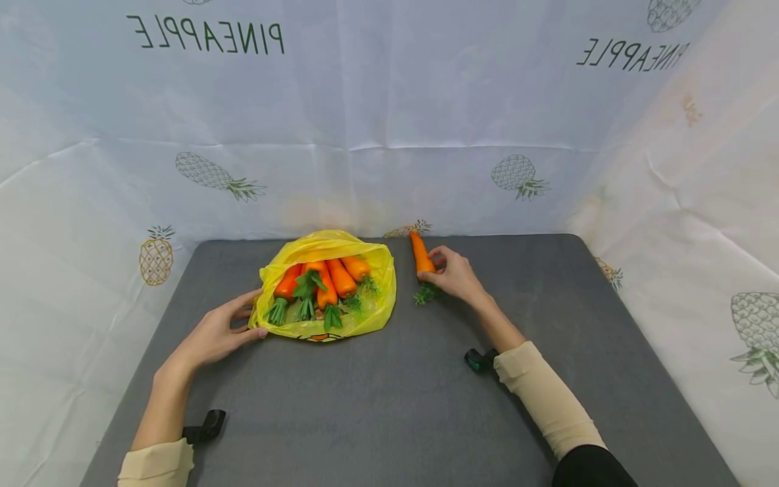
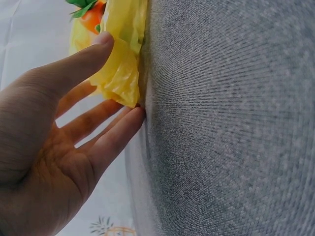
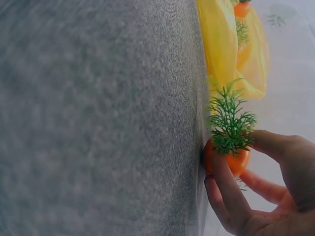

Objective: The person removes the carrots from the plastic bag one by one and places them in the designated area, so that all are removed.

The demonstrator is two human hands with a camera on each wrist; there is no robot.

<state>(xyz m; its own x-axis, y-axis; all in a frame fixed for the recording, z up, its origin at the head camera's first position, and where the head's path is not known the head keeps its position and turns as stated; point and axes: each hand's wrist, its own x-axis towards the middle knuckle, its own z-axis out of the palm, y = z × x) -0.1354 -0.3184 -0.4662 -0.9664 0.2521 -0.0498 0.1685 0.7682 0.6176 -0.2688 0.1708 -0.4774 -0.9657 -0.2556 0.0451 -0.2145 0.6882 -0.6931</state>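
Behind everything hangs a white cloth (image 1: 389,182) printed with pineapples, lettering running backwards, wrapping round both sides too! Next in size, a dark grey tabletop (image 1: 365,406), fabric-textured, reaching back to that cloth. And look, left of centre near the far edge: a yellow plastic bag (image 1: 341,239), mouth facing the person, a clutch of carrots (image 1: 341,279) showing inside. The left hand (image 1: 213,331) is at its left edge, fingers long and loosely spread, touching rather than clenching. Over to the right hand (image 1: 453,274), fingers curled round a single carrot (image 1: 421,256), pinching it near the thick end! The bag sits just left of that grip, across a narrow strip of grey. Long axis pointing away from the person, tip toward the cloth, green leaves (image 1: 426,293) nearest. Is it off the surface? Can't tell.
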